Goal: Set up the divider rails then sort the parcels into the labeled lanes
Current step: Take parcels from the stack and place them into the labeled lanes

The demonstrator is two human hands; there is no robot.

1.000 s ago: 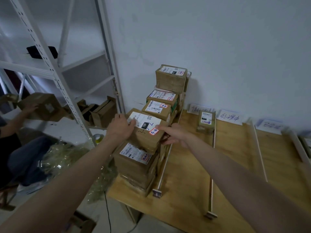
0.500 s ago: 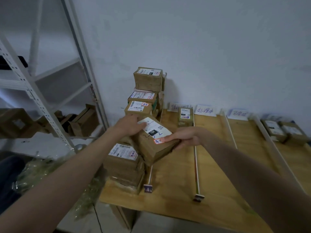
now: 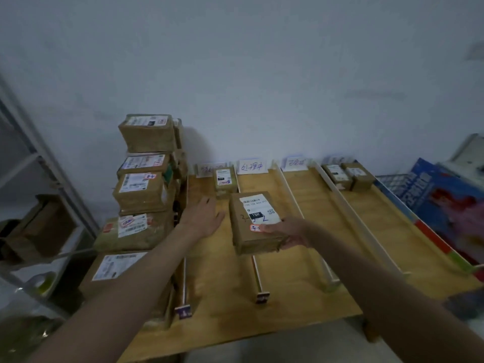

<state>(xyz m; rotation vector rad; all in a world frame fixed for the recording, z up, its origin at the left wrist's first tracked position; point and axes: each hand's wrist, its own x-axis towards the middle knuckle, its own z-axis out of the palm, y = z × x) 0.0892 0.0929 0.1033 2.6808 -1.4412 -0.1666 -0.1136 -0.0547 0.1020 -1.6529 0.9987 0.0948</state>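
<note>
While left hand (image 3: pixel 203 218) is hovering w/ fingers spread, right hand (image 3: pixel 286 233) is gripping brown labelled cardboard parcel (image 3: pixel 255 222) above wooden bench (image 3: pixel 301 307), prob. to pick its lane.

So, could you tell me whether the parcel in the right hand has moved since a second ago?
Yes. The parcel left the stack and went right, now over the rail between the first two lanes.

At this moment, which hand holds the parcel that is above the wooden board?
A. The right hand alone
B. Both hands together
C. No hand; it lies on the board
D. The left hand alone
A: the right hand grips the near right corner of the parcel, while the left hand is open beside it and does not touch it.
</note>
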